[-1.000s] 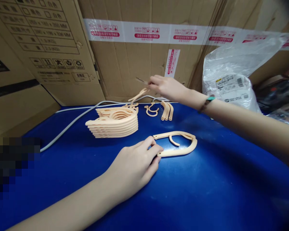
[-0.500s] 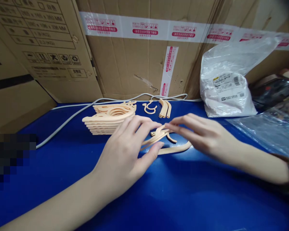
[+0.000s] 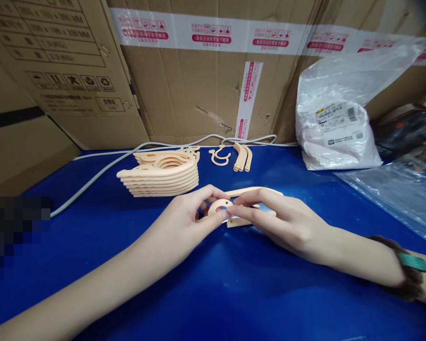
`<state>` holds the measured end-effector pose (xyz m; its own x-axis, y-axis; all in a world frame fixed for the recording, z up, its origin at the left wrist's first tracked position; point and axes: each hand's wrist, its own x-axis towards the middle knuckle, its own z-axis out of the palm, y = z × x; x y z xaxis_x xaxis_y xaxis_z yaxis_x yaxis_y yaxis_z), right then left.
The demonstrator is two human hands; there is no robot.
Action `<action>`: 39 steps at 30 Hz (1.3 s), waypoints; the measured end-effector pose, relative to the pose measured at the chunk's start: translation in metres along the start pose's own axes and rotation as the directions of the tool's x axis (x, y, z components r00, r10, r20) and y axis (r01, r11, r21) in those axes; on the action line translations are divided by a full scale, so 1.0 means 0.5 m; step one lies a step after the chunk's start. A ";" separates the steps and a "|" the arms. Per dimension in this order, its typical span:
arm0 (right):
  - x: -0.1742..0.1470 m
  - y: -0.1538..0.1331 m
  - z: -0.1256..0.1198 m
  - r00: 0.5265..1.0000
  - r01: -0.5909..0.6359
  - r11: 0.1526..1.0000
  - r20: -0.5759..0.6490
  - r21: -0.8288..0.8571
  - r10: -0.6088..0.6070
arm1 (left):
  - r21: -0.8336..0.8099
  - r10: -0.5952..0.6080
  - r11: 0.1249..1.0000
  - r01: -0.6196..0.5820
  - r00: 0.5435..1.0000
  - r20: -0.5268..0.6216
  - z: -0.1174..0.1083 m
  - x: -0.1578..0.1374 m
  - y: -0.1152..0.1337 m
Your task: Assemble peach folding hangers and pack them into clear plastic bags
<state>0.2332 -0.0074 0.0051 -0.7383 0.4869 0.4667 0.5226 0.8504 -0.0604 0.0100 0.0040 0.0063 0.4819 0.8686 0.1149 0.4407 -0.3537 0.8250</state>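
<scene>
My left hand (image 3: 184, 225) and my right hand (image 3: 286, 222) meet over the blue table (image 3: 234, 284), both pinching a peach plastic hanger frame (image 3: 250, 192) that lies flat. The fingertips press together at a round end of a peach piece (image 3: 218, 207) on the frame's left side. Much of the frame is hidden under my right hand. Behind my left hand stands a stack of several finished peach hangers (image 3: 161, 177). A loose peach hook (image 3: 219, 156) and a few curved peach arm pieces (image 3: 243, 158) lie at the table's back edge.
Cardboard boxes (image 3: 199, 71) wall the back and left. A grey cable (image 3: 102, 170) runs along the back edge. A white plastic bag (image 3: 337, 123) stands at the right back, with clear plastic bags (image 3: 401, 189) beside it.
My right hand came back from the rear pile with a peach piece. Both hands have closed on the hanger frame and now press the piece onto its left end.
</scene>
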 end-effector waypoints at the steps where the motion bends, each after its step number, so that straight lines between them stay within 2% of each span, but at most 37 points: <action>1: -0.003 0.000 0.001 1.000 -0.007 1.000 -0.030 0.015 0.008 | 0.005 0.000 1.000 0.000 1.000 -0.004 -0.002 0.001 -0.002; 5: -0.014 0.001 0.002 0.991 -0.020 0.998 -0.128 0.066 0.028 | 0.117 0.025 0.993 -0.019 0.998 -0.054 -0.012 0.005 -0.013; 11: -0.014 0.003 0.004 0.996 -0.011 0.978 -0.085 0.207 0.029 | 0.403 0.107 0.913 -0.065 0.991 -0.083 -0.011 0.004 -0.036; 19: -0.013 0.006 0.006 0.998 -0.022 0.963 -0.049 0.270 0.036 | 0.578 0.244 0.800 -0.161 0.967 -0.068 -0.012 -0.004 -0.033; 24: -0.012 0.003 0.004 0.999 -0.021 0.963 -0.025 0.270 0.029 | 0.624 0.354 0.745 -0.234 0.933 -0.072 -0.011 -0.004 -0.031; 30: -0.013 0.005 0.005 1.000 -0.021 0.962 -0.009 0.271 0.024 | 0.599 0.307 0.775 -0.202 0.948 -0.078 -0.012 0.000 -0.037; 39: -0.014 0.007 0.006 1.000 -0.008 0.961 -0.006 0.278 0.010 | 0.602 0.276 0.774 -0.194 0.960 -0.045 -0.011 0.001 -0.034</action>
<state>0.2390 -0.0074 -0.0012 -0.7305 0.4943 0.4712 0.3895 0.8683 -0.3070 -0.0014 0.0124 -0.0046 0.5500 0.7522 0.3629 0.7039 -0.6514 0.2833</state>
